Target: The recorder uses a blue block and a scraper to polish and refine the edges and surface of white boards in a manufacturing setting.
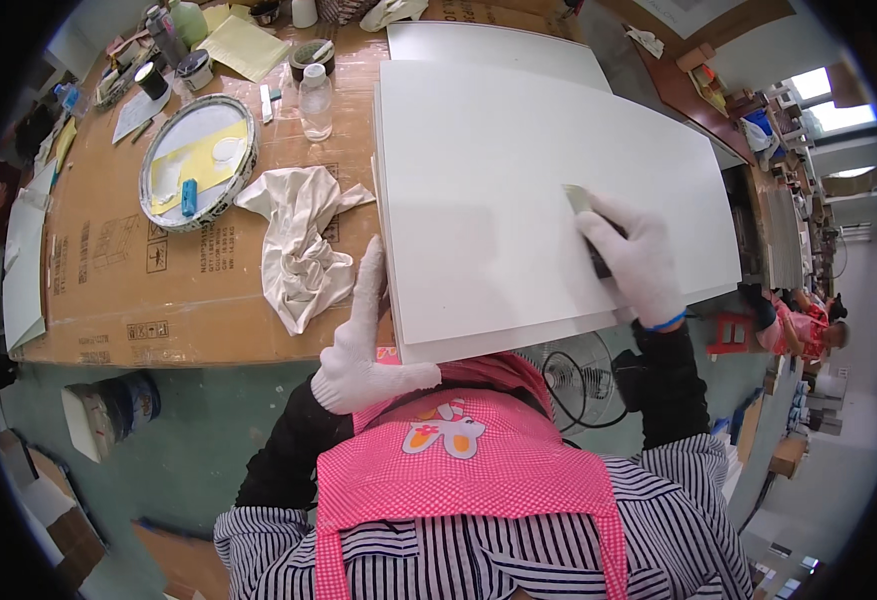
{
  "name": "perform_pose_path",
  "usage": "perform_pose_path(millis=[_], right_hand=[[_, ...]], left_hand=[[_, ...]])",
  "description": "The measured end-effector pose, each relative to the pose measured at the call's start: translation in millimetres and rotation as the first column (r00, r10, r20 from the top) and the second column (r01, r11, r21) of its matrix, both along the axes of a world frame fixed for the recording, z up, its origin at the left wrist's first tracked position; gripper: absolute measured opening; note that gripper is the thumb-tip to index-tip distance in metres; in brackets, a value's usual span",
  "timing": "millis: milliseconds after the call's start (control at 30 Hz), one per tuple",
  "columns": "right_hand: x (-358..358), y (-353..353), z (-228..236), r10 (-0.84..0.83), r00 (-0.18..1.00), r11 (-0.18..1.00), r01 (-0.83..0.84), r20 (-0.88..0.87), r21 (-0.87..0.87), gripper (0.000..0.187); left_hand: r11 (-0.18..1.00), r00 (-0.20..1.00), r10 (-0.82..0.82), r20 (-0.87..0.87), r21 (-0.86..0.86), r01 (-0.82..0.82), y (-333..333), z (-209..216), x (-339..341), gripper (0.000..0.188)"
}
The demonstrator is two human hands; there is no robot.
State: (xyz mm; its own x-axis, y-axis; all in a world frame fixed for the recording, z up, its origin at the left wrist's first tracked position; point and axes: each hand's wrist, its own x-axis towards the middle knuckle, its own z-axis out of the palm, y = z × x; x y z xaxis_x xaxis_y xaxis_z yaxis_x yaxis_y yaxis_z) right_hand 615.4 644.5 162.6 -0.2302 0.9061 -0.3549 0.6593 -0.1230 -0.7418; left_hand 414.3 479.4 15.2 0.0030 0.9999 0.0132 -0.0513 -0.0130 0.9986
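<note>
A large white panel [518, 150] lies before me, stacked on at least one other panel. My right hand [638, 255], in a white glove, is closed around a small flat grey-green piece [576, 198] and presses it to the panel's right half. A dark edge shows under those fingers; what it belongs to is hidden. At the panel's near left corner, my gloved left hand [358, 360] is spread in an L, forefinger along the left edge and thumb along the near edge. Just left of it lies a crumpled off-white cloth [303, 245].
The cardboard-covered table [98, 300] bears a round tub lid [248, 175] with yellow paper and a blue block [189, 197], a clear bottle [315, 105] and several jars. A fan [583, 375] stands below the panel's near edge. Another person [803, 330] is far right.
</note>
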Motion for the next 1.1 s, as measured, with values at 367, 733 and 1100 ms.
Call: perform_pose_path(millis=[367,733,1100], right_hand=[[-0.8,-26.4,-27.5,0.512,0.858,0.823,-0.479,-0.036,0.305,0.039],[3.7,-31.2,-43.6,0.683,0.718,0.632,-0.672,0.132,0.387,0.030],[-1.9,-20.5,-41.1,0.806,0.590,0.537,-0.761,0.047,0.364,0.026]], left_hand=[[0.994,0.992,0.104,0.076,0.020,-0.106,-6.3,8.5,5.6,0.121],[0.975,0.955,0.220,0.198,-0.062,-0.211,0.1,11.8,20.8,0.105],[0.951,0.889,0.295,0.349,-0.022,-0.307,-0.1,-1.9,48.4,0.107]])
